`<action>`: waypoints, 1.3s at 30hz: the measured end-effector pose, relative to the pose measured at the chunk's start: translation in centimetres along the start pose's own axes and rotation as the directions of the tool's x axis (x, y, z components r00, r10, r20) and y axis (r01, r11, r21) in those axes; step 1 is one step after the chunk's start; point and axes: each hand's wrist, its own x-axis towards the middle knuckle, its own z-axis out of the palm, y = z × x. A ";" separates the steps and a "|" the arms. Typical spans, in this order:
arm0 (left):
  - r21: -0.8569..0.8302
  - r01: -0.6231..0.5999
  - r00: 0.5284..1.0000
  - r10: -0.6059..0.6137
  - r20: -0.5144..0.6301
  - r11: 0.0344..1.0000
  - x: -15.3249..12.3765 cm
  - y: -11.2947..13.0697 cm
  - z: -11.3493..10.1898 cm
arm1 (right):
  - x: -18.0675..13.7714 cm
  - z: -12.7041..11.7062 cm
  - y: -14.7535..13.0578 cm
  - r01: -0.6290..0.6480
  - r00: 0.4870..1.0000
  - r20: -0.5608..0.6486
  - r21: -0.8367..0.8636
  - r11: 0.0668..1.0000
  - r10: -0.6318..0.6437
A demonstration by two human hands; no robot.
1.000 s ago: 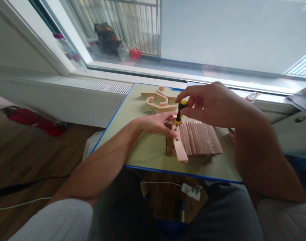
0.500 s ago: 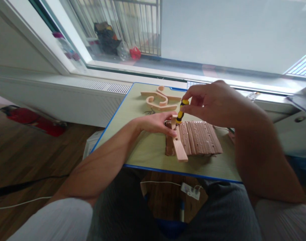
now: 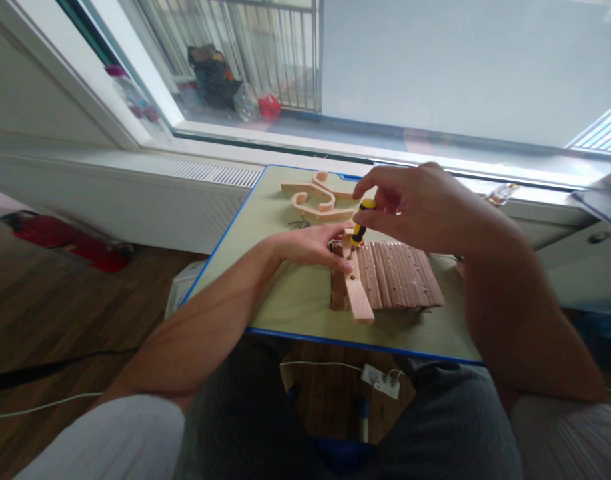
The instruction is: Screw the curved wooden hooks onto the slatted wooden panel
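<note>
Here the right hand (image 3: pixel 415 208) is closed on the top of a small screwdriver with a yellow and black handle (image 3: pixel 358 225). It pinches the handle between thumb and fingertips. The tool stands nearly upright, with its tip down on the far end of a pale, narrow wooden strip (image 3: pixel 359 293). The left hand (image 3: pixel 310 245) grips nothing: it lies low, its fingers pressing on that same end of the strip, just beside the tip.

The strip lies along the left edge of a brown ribbed panel of wooden slats (image 3: pixel 403 273), and its near end juts a little past the panel. The panel rests on a green-topped table with a blue rim (image 3: pixel 285 303), close to the near edge and right of the middle. Two curved pale wooden pieces (image 3: pixel 318 197) lie by the far edge, well apart from the hands.

Whether a screw sits under the tip is too small to tell. The light fingertip hold could let the tip skid off and jab the left fingers next to it. Only the strip's far end is pinned, so a twist could swing its free end out of line with the panel.
</note>
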 end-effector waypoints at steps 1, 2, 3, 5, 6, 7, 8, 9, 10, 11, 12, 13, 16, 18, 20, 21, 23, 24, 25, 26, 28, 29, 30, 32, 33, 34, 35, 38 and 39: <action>-0.006 0.004 1.000 -0.004 0.004 1.000 0.0 0.1 0.0 | -0.1 -0.1 0.0 0.006 1.000 0.007 0.015 1.000 -0.006; -0.009 0.007 1.000 -0.007 0.007 1.000 -0.1 0.2 0.1 | -0.1 -0.2 0.0 0.011 1.000 0.018 0.032 0.999 -0.012; -0.011 0.008 1.000 -0.008 0.008 1.000 -0.1 0.3 0.1 | -0.2 -0.4 0.0 0.017 0.999 0.028 0.044 0.999 -0.018; -0.007 0.006 1.000 -0.006 0.003 1.000 -0.2 0.5 0.1 | -0.3 -0.7 -0.1 0.030 0.998 0.050 0.053 0.998 -0.033; -0.002 0.002 1.000 -0.002 -0.003 1.000 -0.2 0.6 0.2 | -0.4 -0.8 -0.1 0.038 0.997 0.063 0.054 0.998 -0.042; 0.003 -0.002 1.000 0.002 -0.011 1.000 -0.2 0.6 0.2 | -0.4 -0.9 -0.1 0.047 0.996 0.075 0.055 0.997 -0.051; 0.008 -0.004 1.000 0.005 -0.016 1.000 -0.2 0.5 0.2 | -0.5 -1.0 -0.1 0.057 0.994 0.087 0.055 0.997 -0.061; 0.010 -0.005 1.000 0.005 -0.019 1.000 -0.2 0.5 0.2 | -0.5 -1.0 -0.1 0.065 0.994 0.089 0.052 0.997 -0.069; 0.008 -0.005 1.000 0.005 -0.018 1.000 -0.2 0.4 0.2 | -0.5 -1.0 0.0 0.068 0.994 0.088 0.042 0.997 -0.072; 0.002 -0.002 1.000 0.002 -0.016 1.000 -0.2 0.4 0.2 | -0.5 -1.0 0.0 0.067 0.994 0.083 0.026 0.997 -0.069; -0.003 0.003 1.000 -0.003 -0.013 1.000 -0.1 0.3 0.2 | -0.5 -1.0 0.1 0.061 0.995 0.078 0.005 0.998 -0.061; -0.005 0.007 1.000 -0.007 -0.012 1.000 -0.1 0.3 0.2 | -0.4 -1.0 0.1 0.052 0.996 0.073 -0.017 0.998 -0.051; -0.010 0.014 1.000 -0.014 -0.009 1.000 -0.1 0.3 0.2 | -0.4 -0.8 0.2 0.025 0.997 0.069 -0.076 0.997 -0.019; -0.028 0.015 1.000 -0.015 0.003 0.999 -0.1 0.3 0.2 | -0.3 -0.5 0.0 0.005 0.999 0.050 -0.108 0.994 0.000; -0.045 0.016 1.000 -0.015 0.015 0.999 -0.1 0.3 0.2 | -0.1 -0.2 -0.2 -0.025 1.000 0.014 -0.124 0.992 0.027; -0.045 0.014 1.000 -0.014 0.015 0.999 0.0 0.3 0.2 | 0.0 -0.1 -0.3 -0.039 0.999 0.000 -0.123 0.992 0.039; -0.030 0.003 1.000 -0.003 0.008 1.000 0.0 0.2 0.1 | 0.1 0.2 -0.5 -0.045 0.999 -0.014 -0.119 0.992 0.044; -0.023 -0.004 1.000 0.004 0.003 1.000 0.0 0.1 0.1 | 0.1 0.3 -0.5 -0.038 0.999 -0.010 -0.116 0.993 0.037; -0.019 -0.009 1.000 0.009 0.003 1.000 0.0 0.1 0.1 | 0.1 0.4 -0.5 -0.027 1.000 -0.004 -0.110 0.994 0.026; -0.019 -0.012 1.000 0.012 0.005 1.000 0.1 0.1 0.1 | 0.1 0.4 -0.5 -0.017 1.000 -0.002 -0.102 0.995 0.017; -0.028 -0.010 1.000 0.011 0.012 1.000 0.1 0.1 0.0 | 0.0 0.3 -0.4 -0.008 1.000 0.000 -0.085 0.996 0.008; -0.034 -0.009 1.000 0.009 0.012 0.999 0.1 0.1 0.0 | 0.0 0.3 -0.3 -0.004 1.000 0.001 -0.076 0.997 0.004; -0.037 -0.008 1.000 0.008 0.012 0.999 0.1 0.2 0.0 | -0.1 0.2 -0.3 0.003 1.000 0.003 -0.068 0.998 -0.003; -0.041 -0.005 1.000 0.006 0.011 0.999 0.1 0.2 0.0 | -0.2 0.0 -0.2 0.023 1.000 0.016 -0.050 0.998 -0.022; -0.041 -0.002 1.000 0.003 0.011 0.999 0.1 0.2 0.0 | -0.2 -0.1 -0.2 0.032 0.999 0.026 -0.041 0.999 -0.031; -0.040 0.001 1.000 -0.001 0.012 0.999 0.1 0.2 0.0 | -0.3 -0.2 -0.2 0.040 0.999 0.038 -0.031 0.999 -0.039; -0.040 0.004 1.000 -0.004 0.013 0.999 0.1 0.1 0.0 | -0.3 -0.3 -0.2 0.046 0.998 0.048 -0.023 0.999 -0.045; -0.032 0.005 1.000 -0.004 0.020 0.999 0.1 -0.1 0.0 | -0.4 -0.5 -0.2 0.060 0.996 0.066 0.000 0.998 -0.060; -0.022 0.001 1.000 -0.001 0.019 1.000 0.1 -0.1 0.0 | -0.3 -0.5 -0.1 0.061 0.996 0.065 0.003 0.998 -0.061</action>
